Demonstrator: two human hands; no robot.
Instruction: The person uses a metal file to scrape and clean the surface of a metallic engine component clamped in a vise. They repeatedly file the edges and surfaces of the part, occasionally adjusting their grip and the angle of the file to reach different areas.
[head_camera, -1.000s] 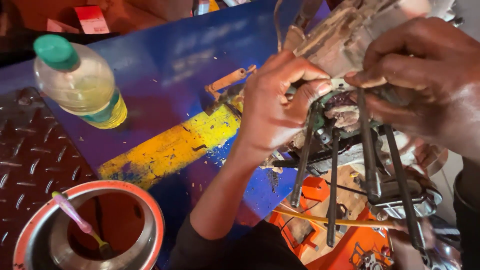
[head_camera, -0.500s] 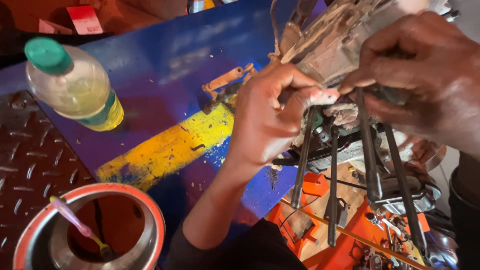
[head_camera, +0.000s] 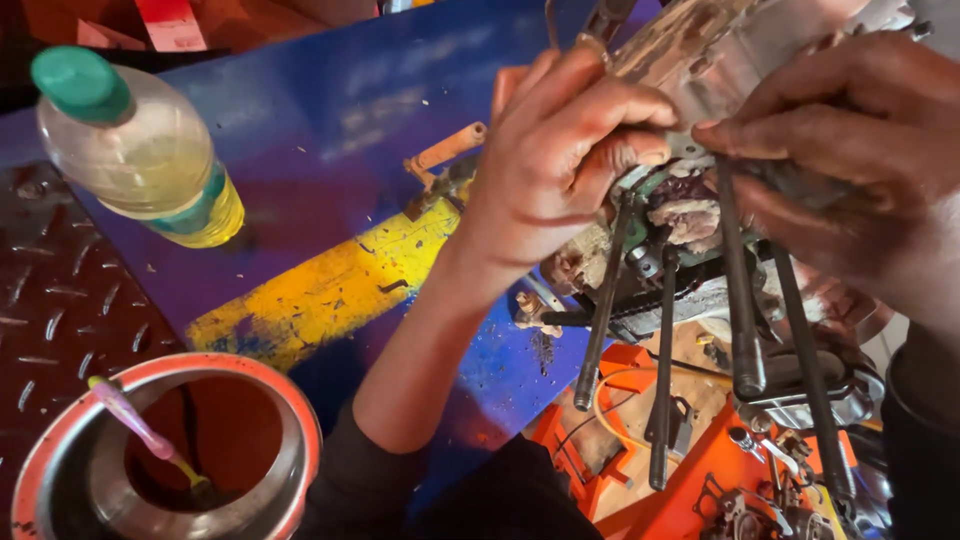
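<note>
Both my hands hold a dirty metal engine block (head_camera: 720, 60) at the upper right, from which several long dark studs (head_camera: 740, 300) stick out toward me. My left hand (head_camera: 560, 160) is curled against the block's left side, fingertips pinching at its greasy face beside the studs. My right hand (head_camera: 850, 150) wraps over the block from the right, fingers closed on it just above the studs. The block's far end is cut off by the frame edge.
A clear plastic bottle (head_camera: 140, 150) with a green cap and yellowish liquid lies at the upper left on a blue and yellow painted surface (head_camera: 330, 290). A round red-rimmed metal bowl (head_camera: 290, 420) holding a toothbrush (head_camera: 140, 430) sits bottom left. Orange machine housing (head_camera: 700, 470) lies below the studs.
The view has shifted slightly. My left hand has slid a little up along the block's face while my right hand keeps its hold.
</note>
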